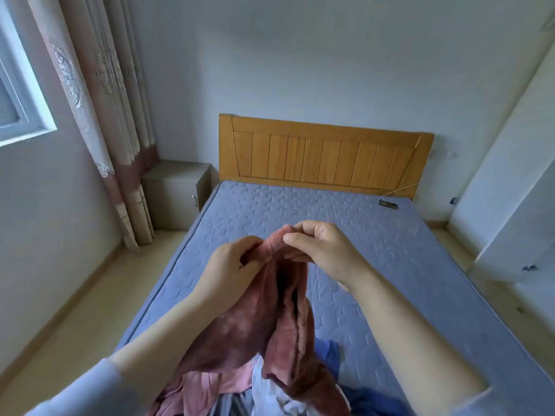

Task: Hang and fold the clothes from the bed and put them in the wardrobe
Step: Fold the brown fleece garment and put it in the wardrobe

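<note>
A rust-red garment [258, 319] hangs lifted above the foot of the bed [375, 241]. My left hand [231, 265] grips its top edge from the left, fingers curled into the cloth. My right hand [321, 246] pinches the same edge from the right, thumb and forefinger closed on the ribbed hem. Below the garment lies a pile of clothes [270, 391] in pink, white and blue, partly hidden by my arms. The white wardrobe [516, 205] stands at the right, a door open toward the bed.
A blue quilted mattress with a wooden headboard [324, 154] fills the middle. A small dark object with a cable [388, 204] lies near the headboard's right end. A grey nightstand [177, 190] and curtains [114, 130] stand at the left by the window.
</note>
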Tool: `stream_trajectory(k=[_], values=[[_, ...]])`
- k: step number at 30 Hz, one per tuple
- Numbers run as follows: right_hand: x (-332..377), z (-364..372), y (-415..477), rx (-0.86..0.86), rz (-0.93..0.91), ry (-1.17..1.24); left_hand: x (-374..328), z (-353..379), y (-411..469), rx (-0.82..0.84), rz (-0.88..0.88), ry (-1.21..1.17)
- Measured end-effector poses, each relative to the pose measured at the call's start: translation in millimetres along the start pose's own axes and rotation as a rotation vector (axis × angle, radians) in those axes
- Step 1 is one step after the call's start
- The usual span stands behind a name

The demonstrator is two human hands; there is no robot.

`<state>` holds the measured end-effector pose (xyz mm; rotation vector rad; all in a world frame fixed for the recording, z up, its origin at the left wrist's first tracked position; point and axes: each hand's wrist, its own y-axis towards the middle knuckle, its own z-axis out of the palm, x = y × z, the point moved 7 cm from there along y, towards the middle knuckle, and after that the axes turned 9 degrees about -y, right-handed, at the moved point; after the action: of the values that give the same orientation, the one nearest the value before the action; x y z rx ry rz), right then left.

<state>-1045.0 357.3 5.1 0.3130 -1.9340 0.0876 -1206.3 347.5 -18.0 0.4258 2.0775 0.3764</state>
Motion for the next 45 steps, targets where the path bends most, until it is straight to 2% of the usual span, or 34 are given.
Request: stream_trajectory(k=[5,11,15,20,30,35,38,41,45], values=[[10,-9,-5,-0.02,-0.018,0.03,-12,-24,30,-0.046,-0.059,0.002],[-11,-11,-10,-0.056,0.007,-0.022,-21,-32,58,-0.024,-0.08,0.023],[-31,-2,-6,-0.046,0.029,-0.087,-29,-31,71,-0.039,-0.086,0.011],[-42,1,1,-0.057,-0.017,-0.258,-55,-53,87,-0.149,-0.008,-0.026],[-22,-47,9,-0.376,-0.142,-0.462,-114,-86,119,-0.202,0.057,-0.104],[-33,-53,10,-0.165,-0.059,-0.521,-132,-109,127,-0.267,0.1,-0.102],[-36,-62,6,-0.14,-0.08,-0.772,-121,-118,125,-0.291,0.078,-0.092],[-24,-81,7,-0.251,-0.141,-1.023,-100,-128,118,-0.346,0.024,-0.061],[-1,-121,14,-0.38,-0.121,-1.258,-74,-144,107,-0.393,-0.027,-0.053]])
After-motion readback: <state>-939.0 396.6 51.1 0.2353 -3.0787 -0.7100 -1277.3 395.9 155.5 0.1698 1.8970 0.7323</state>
